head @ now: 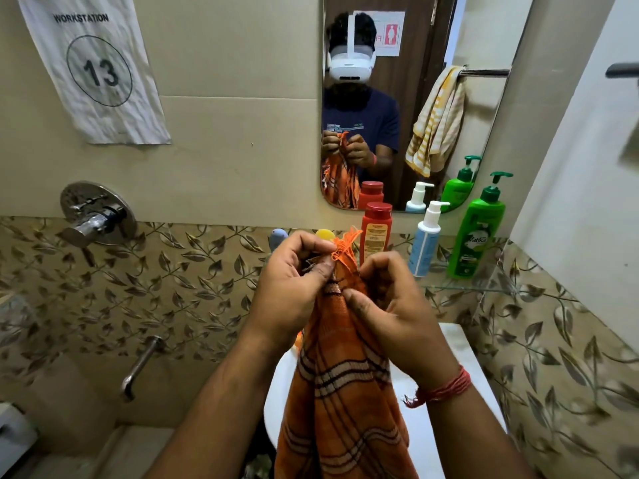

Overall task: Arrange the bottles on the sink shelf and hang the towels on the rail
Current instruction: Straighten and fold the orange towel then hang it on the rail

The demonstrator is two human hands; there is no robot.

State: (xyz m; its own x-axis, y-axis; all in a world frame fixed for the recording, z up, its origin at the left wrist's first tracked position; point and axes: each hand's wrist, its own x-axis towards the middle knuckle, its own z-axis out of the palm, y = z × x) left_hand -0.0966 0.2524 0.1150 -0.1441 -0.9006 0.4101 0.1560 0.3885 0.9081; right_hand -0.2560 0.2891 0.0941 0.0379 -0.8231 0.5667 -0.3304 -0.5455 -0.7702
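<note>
Both hands, left hand (294,281) and right hand (390,305), pinch one orange towel (342,392); three bottles (375,233) stand along the glass shelf's (484,288) back edge.

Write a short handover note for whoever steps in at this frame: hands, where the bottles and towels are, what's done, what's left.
Left hand and right hand both pinch the top edge of the orange towel, which hangs down in front of the sink.
Red bottle, white pump bottle and green pump bottle stand upright in a row on the glass shelf.
In the mirror, a yellow striped towel already hangs on the rail.
Done: bottles appear arranged, one towel hung.
Left: hang the orange towel on the rail.
</note>
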